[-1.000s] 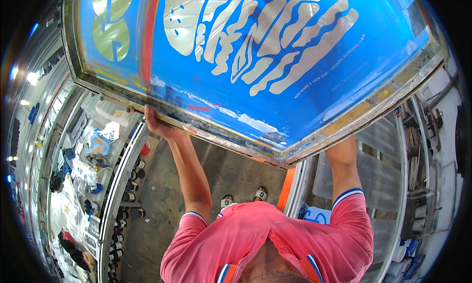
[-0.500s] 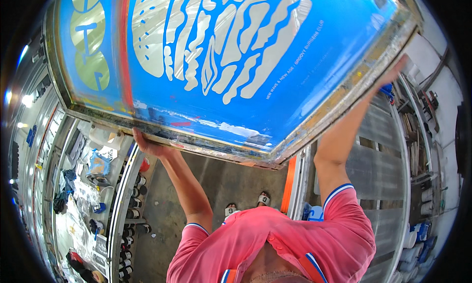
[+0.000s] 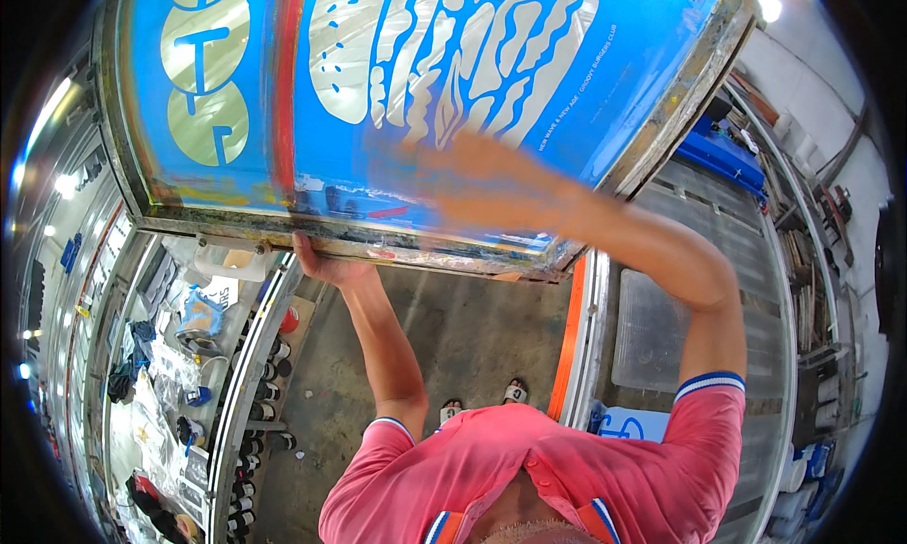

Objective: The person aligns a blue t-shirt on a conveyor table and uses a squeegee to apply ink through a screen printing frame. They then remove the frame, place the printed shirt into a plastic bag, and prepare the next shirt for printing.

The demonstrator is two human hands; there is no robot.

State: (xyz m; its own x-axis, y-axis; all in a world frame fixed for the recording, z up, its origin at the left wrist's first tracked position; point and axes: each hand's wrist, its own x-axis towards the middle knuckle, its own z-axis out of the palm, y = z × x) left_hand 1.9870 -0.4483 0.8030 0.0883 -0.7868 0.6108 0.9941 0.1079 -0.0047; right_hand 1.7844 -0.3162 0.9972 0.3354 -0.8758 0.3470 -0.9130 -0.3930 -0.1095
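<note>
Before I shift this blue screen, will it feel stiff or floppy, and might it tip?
The blue screen should stay stiff overall, as a solid-looking frame surrounds it. Its middle may flex if pressed, since it looks partly translucent. It could tip, as only the left hand clearly grips it, at the lower edge.

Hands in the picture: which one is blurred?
The right hand, smeared in front of the blue screen; the left hand looks sharper, holding the frame's lower edge.

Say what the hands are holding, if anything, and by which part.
The left hand holds the frame by its near edge. The right hand is blurred in front of it; whether it holds anything cannot be told.
</note>
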